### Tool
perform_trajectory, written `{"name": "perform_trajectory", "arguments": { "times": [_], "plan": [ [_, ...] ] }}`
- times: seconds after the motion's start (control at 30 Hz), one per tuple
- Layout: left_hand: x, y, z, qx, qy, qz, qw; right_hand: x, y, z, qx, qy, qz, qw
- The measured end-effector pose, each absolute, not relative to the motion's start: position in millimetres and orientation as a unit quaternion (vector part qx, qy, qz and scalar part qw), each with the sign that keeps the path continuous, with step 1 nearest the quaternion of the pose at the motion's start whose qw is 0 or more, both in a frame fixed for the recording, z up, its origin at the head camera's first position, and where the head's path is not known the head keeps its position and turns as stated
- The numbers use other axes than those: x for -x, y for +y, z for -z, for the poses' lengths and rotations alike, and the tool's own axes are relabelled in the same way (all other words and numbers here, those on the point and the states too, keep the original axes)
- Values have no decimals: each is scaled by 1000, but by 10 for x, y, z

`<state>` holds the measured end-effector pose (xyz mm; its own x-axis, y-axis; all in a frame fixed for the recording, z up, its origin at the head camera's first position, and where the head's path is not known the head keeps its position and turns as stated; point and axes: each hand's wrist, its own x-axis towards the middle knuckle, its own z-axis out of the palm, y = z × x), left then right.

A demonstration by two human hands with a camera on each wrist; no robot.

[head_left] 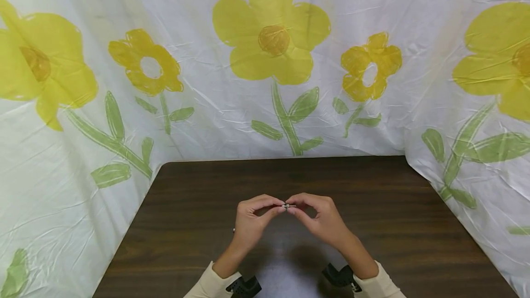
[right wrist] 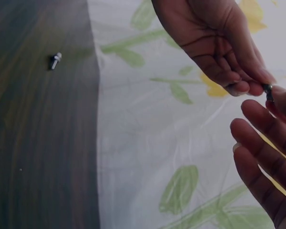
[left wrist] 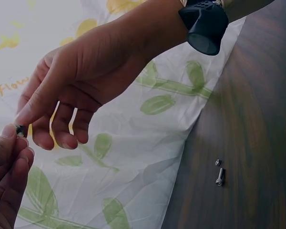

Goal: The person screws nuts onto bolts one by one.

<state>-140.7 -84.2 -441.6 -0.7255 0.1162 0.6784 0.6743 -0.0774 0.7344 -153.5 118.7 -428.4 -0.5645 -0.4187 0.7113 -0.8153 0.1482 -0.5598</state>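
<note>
Fingertip to fingertip over the table, both hands hold a small metal bolt (head_left: 290, 206). A wider ring-like piece, looking like a nut, sits along its thin shank. My left hand (head_left: 250, 222) pinches one end between thumb and index finger. The right hand (head_left: 327, 220) pinches the other end the same way. In the left wrist view, the right hand (left wrist: 81, 76) has its other fingers loosely bent, away from the bolt. The left hand (right wrist: 219, 47) appears at the top of the right wrist view. Fingertips hide much of the bolt.
Another small metal bolt (left wrist: 220, 177) lies on the dark wooden table (head_left: 186, 224), with a nut (left wrist: 218, 162) right by its end. A white cloth (head_left: 198, 128) with yellow flowers hangs around the table's back and sides. Black cameras (head_left: 244, 286) are strapped to both wrists.
</note>
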Motion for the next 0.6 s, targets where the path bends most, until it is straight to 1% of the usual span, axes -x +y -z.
{"name": "perform_trajectory", "arguments": {
  "times": [0.27, 0.6],
  "plan": [
    [1407, -831, 4411, 311, -647, 661, 216, 1526, 1184, 4275, -409, -742, -502, 176],
    [1404, -841, 4404, 300, -659, 654, 220, 1508, 1214, 4235, -382, -754, -509, 163]
  ]
}}
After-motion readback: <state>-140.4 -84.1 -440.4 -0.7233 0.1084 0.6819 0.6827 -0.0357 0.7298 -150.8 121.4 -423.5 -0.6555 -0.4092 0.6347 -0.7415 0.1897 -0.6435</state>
